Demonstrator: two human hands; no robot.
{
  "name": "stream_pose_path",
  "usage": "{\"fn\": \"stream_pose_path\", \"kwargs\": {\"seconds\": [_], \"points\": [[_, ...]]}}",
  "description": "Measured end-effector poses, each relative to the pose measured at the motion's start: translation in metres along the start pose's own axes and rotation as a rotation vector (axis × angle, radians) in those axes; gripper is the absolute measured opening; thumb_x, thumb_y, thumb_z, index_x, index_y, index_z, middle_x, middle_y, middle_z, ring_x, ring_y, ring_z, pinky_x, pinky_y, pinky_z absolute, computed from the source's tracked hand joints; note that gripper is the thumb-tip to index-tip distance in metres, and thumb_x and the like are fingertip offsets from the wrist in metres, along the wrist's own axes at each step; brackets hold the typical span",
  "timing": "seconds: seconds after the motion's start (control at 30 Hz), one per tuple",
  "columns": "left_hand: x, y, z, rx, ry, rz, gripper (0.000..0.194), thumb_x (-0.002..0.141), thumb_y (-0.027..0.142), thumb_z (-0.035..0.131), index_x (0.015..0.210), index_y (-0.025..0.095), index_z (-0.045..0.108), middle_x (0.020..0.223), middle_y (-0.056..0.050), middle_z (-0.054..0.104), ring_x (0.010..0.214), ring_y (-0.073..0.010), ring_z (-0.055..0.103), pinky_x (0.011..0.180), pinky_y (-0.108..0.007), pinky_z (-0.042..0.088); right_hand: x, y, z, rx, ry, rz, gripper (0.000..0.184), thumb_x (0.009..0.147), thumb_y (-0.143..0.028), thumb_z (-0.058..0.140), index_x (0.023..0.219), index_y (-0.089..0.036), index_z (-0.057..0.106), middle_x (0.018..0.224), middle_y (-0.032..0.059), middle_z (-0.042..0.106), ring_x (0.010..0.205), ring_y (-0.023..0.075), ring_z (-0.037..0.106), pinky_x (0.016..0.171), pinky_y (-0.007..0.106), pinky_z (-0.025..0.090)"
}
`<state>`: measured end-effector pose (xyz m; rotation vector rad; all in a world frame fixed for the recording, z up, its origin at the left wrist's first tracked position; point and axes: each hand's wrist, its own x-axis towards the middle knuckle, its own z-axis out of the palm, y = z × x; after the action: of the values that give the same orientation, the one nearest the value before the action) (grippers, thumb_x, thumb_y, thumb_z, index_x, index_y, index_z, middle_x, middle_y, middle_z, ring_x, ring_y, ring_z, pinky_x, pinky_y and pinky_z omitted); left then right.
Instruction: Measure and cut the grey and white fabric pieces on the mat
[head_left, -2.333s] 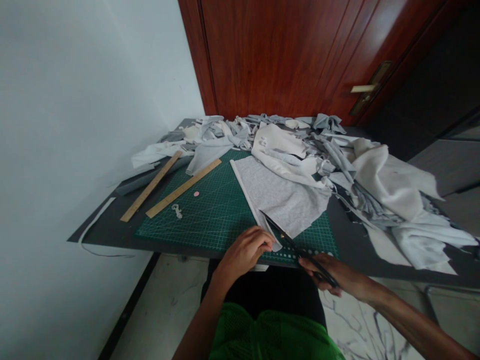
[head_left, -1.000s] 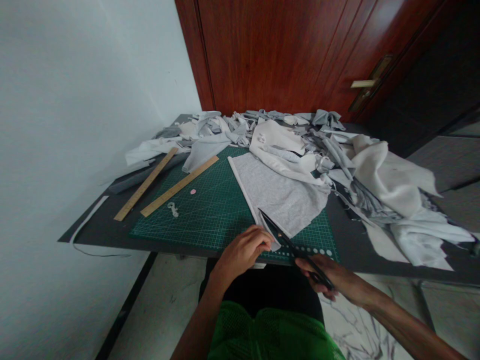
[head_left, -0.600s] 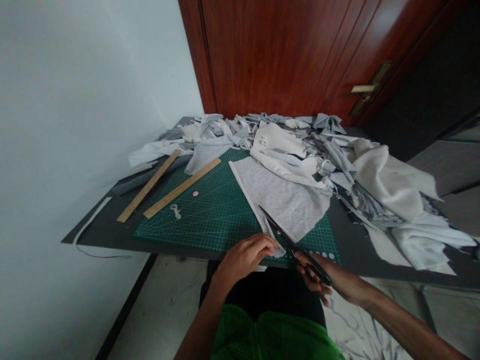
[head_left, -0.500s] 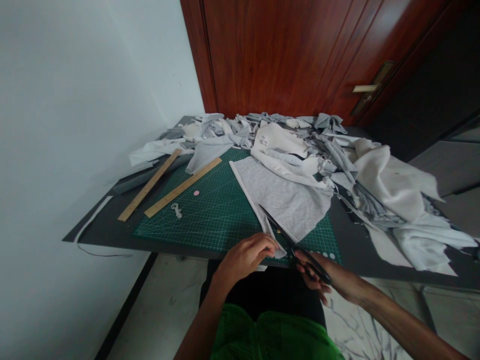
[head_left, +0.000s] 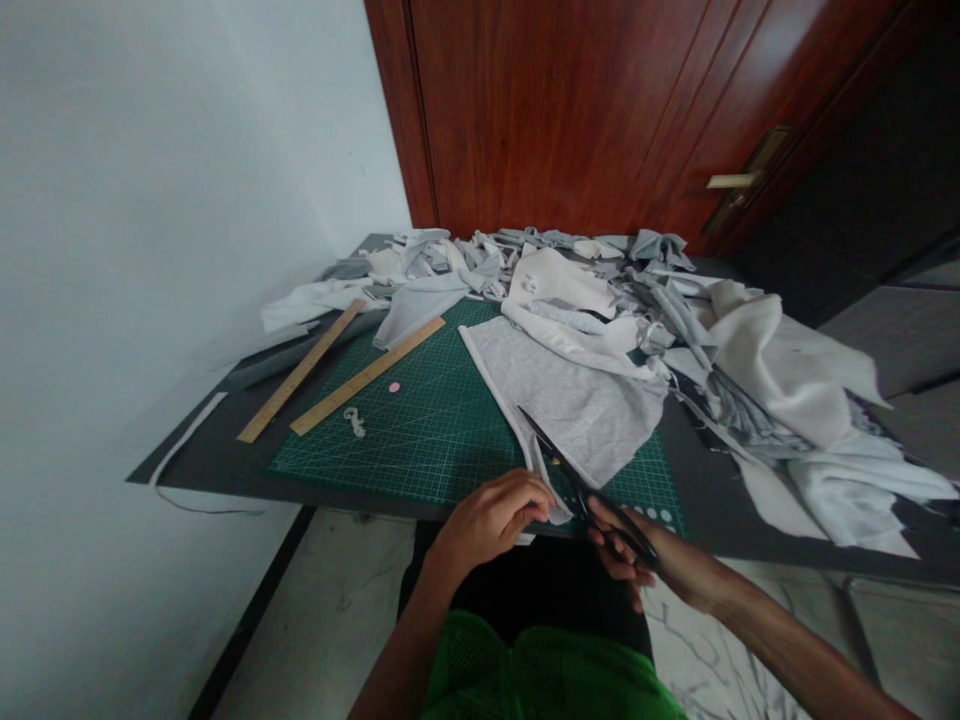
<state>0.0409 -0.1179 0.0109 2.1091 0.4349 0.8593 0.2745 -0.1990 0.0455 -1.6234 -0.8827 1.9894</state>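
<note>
Grey jersey fabric (head_left: 562, 410) lies on the green cutting mat (head_left: 420, 450), lower centre of frame; right hand (head_left: 622, 555) clenched on black scissors (head_left: 585, 497), blades over the fabric; left hand (head_left: 487, 520) at its near corner, grip unclear.

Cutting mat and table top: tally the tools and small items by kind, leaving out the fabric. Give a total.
Black scissors: 1
Wooden rulers: 2
Pink round disc: 1
Small white curled piece: 1
Total: 5
</note>
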Motion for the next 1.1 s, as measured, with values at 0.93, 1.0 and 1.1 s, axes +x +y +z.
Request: {"fn": "stream_pose_path", "kwargs": {"seconds": [0.93, 1.0, 1.1], "points": [[0.001, 0.0, 0.0, 0.016, 0.021, 0.058, 0.017, 0.108, 0.022, 0.05, 0.096, 0.018, 0.062, 0.101, -0.007, 0.073, 0.101, -0.0177, 0.066, 0.094, -0.029, 0.051, 0.011, -0.005, -0.029, -0.251, -0.053, -0.055, 0.071, 0.08, -0.091, 0.053, 0.077, -0.02, 0.051, 0.051, -0.0077, 0.049, 0.035, 0.0044, 0.037, 0.036, 0.019, 0.048], [0.001, 0.001, 0.0, 0.025, 0.023, 0.059, 0.017, 0.108, 0.021, 0.05, 0.095, 0.018, 0.062, 0.1, -0.007, 0.073, 0.101, -0.0179, 0.066, 0.094, -0.029, 0.051, 0.01, -0.005, -0.024, -0.221, -0.051, -0.057, 0.072, 0.078, -0.093, 0.054, 0.078, -0.02, 0.052, 0.051, -0.008, 0.048, 0.035, 0.0044, 0.036, 0.037, 0.02, 0.049], [0.001, 0.001, 0.0, 0.041, 0.025, 0.06, 0.019, 0.108, 0.023, 0.051, 0.094, 0.018, 0.063, 0.1, -0.007, 0.074, 0.1, -0.0184, 0.066, 0.095, -0.03, 0.051, 0.006, -0.008, -0.018, -0.215, -0.044, -0.058, 0.075, 0.074, -0.095, 0.054, 0.078, -0.02, 0.053, 0.051, -0.0078, 0.048, 0.036, 0.0042, 0.036, 0.036, 0.019, 0.048]]}}
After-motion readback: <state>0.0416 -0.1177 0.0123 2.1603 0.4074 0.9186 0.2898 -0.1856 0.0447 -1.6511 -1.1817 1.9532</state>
